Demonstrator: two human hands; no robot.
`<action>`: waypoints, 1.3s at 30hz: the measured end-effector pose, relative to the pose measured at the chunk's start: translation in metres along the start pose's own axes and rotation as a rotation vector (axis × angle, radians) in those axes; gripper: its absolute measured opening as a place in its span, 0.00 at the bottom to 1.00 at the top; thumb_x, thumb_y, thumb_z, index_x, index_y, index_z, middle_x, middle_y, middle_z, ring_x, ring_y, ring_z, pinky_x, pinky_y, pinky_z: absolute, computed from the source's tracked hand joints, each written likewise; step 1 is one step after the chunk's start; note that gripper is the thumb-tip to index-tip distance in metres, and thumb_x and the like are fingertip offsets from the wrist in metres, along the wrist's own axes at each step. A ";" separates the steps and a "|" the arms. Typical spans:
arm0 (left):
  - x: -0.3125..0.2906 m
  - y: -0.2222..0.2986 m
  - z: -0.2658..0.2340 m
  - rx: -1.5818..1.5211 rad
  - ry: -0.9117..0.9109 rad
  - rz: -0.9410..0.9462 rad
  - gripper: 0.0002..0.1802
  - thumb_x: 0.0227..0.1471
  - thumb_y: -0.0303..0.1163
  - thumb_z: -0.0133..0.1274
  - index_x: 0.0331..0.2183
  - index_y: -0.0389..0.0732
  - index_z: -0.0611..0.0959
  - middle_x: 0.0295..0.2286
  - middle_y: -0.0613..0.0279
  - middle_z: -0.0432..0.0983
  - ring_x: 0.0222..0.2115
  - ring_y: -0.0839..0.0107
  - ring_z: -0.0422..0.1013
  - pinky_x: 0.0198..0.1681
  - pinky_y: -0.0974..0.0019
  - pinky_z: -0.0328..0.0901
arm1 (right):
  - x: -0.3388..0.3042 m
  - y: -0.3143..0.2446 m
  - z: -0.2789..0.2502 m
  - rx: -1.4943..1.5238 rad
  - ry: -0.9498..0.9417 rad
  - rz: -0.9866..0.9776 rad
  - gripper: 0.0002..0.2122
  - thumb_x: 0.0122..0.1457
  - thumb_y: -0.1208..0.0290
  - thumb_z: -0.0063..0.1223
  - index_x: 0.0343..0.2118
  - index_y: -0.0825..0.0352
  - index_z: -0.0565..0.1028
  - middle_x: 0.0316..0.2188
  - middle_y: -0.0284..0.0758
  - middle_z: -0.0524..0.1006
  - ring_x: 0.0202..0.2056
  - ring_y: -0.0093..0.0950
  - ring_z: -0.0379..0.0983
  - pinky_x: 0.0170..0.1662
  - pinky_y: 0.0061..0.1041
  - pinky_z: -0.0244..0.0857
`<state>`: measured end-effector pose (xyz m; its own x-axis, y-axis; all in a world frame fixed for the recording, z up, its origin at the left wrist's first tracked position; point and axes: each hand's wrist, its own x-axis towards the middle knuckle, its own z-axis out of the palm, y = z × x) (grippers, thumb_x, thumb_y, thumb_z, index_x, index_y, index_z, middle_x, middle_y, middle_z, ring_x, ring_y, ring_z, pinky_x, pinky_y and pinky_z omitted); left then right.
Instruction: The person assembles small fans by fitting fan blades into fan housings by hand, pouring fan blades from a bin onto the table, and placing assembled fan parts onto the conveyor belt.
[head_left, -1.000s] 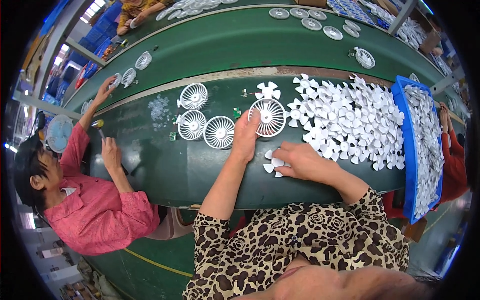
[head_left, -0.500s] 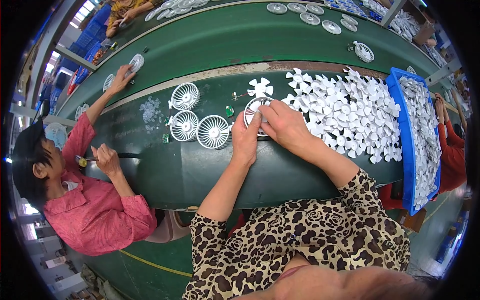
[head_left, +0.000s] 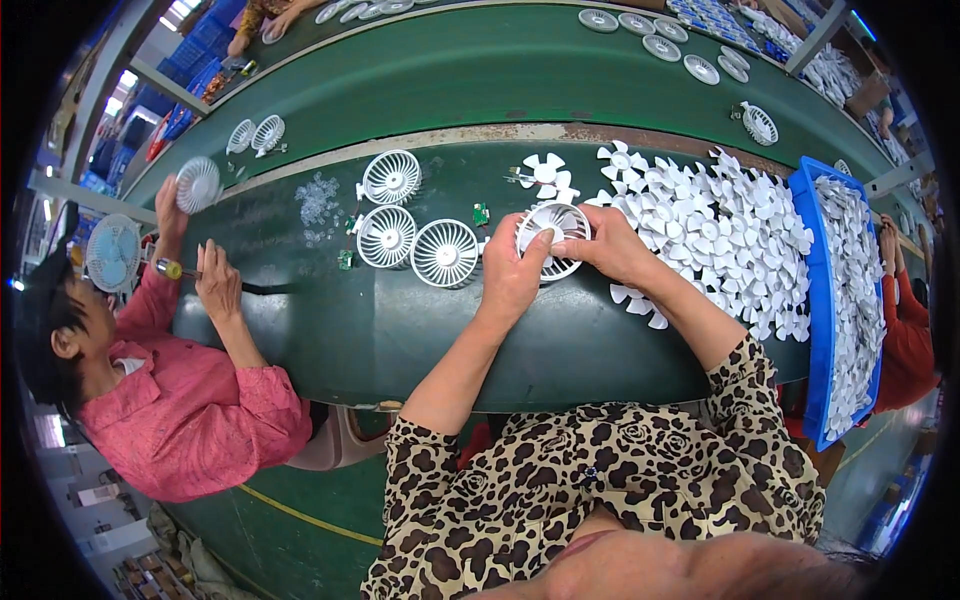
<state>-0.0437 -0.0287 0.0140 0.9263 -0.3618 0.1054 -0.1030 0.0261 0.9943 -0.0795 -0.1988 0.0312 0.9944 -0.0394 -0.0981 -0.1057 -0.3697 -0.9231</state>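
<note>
Between both hands I hold a round white fan housing (head_left: 570, 264) with a slatted grille, above the green table. My left hand (head_left: 511, 278) grips its left rim, the thumb pressed inside on a white fan blade (head_left: 562, 224). Fingers of my right hand (head_left: 618, 246) are closed on the right rim. To the left lie three similar housings: an upper one (head_left: 391, 177), a lower one (head_left: 386, 237) and a nearer one (head_left: 445, 254). Small green circuit boards (head_left: 481, 213) lie beside them. Just beyond my hands is a loose fan blade (head_left: 545, 172) with a wired part next to it.
A large heap of white fan blades (head_left: 710, 235) covers the table's right side, beside a blue bin (head_left: 822, 300) full of them. Small clear pieces (head_left: 318, 200) lie at left. A co-worker in pink (head_left: 200, 410) holds a housing and a screwdriver. Beyond runs a green conveyor belt (head_left: 440, 80).
My right hand has moved from over the housing to its right rim, uncovering the blade inside. The co-worker at left has lifted a housing from the belt toward themselves.
</note>
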 end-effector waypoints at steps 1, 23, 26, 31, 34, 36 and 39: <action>0.001 -0.001 -0.003 0.039 -0.021 0.004 0.16 0.52 0.32 0.53 0.40 0.30 0.74 0.30 0.55 0.77 0.30 0.74 0.71 0.34 0.69 0.65 | 0.004 0.003 0.000 -0.035 -0.004 -0.012 0.16 0.45 0.65 0.64 0.29 0.73 0.74 0.22 0.36 0.75 0.26 0.23 0.68 0.32 0.25 0.63; 0.147 -0.009 -0.175 1.405 0.148 -0.008 0.15 0.44 0.25 0.50 0.38 0.37 0.79 0.39 0.48 0.72 0.43 0.50 0.67 0.44 0.51 0.66 | 0.093 -0.001 -0.005 -0.827 0.043 -0.257 0.11 0.46 0.69 0.57 0.32 0.69 0.74 0.32 0.48 0.73 0.36 0.46 0.73 0.39 0.42 0.67; 0.146 -0.008 -0.183 1.416 0.119 -0.007 0.12 0.45 0.25 0.47 0.36 0.37 0.78 0.39 0.48 0.73 0.42 0.48 0.69 0.42 0.50 0.66 | 0.083 -0.005 -0.009 -0.802 0.066 -0.265 0.12 0.47 0.68 0.57 0.33 0.69 0.73 0.32 0.47 0.74 0.36 0.45 0.73 0.39 0.42 0.67; 0.136 0.030 -0.187 1.126 0.413 -0.028 0.11 0.52 0.31 0.47 0.38 0.38 0.73 0.33 0.41 0.76 0.38 0.43 0.71 0.38 0.48 0.65 | 0.051 -0.020 -0.018 -0.594 0.157 -0.297 0.15 0.49 0.64 0.57 0.37 0.68 0.73 0.29 0.40 0.74 0.32 0.37 0.73 0.36 0.36 0.65; 0.116 0.050 -0.178 0.777 0.558 0.223 0.16 0.53 0.36 0.50 0.39 0.33 0.76 0.30 0.47 0.77 0.33 0.52 0.74 0.37 0.56 0.66 | 0.023 -0.032 -0.021 -0.506 0.120 -0.325 0.15 0.49 0.65 0.58 0.36 0.69 0.74 0.27 0.38 0.73 0.29 0.34 0.71 0.33 0.32 0.65; 0.104 0.059 -0.157 0.210 0.391 0.079 0.15 0.56 0.37 0.50 0.37 0.33 0.78 0.32 0.54 0.78 0.31 0.67 0.74 0.36 0.65 0.67 | 0.005 -0.038 -0.024 -0.443 0.132 -0.347 0.15 0.48 0.66 0.59 0.37 0.69 0.74 0.28 0.38 0.73 0.29 0.33 0.71 0.33 0.31 0.65; 0.071 0.055 -0.100 -0.395 0.220 -0.118 0.16 0.58 0.37 0.48 0.40 0.33 0.76 0.34 0.57 0.77 0.33 0.70 0.74 0.37 0.66 0.70 | -0.018 -0.053 -0.026 -0.363 0.186 -0.432 0.14 0.49 0.69 0.59 0.38 0.69 0.74 0.27 0.37 0.72 0.25 0.29 0.68 0.30 0.27 0.63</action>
<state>0.0527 0.0398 0.0776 0.9827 -0.1780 -0.0506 0.1137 0.3650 0.9241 -0.0923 -0.2025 0.0910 0.9342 0.0356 0.3550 0.2826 -0.6812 -0.6753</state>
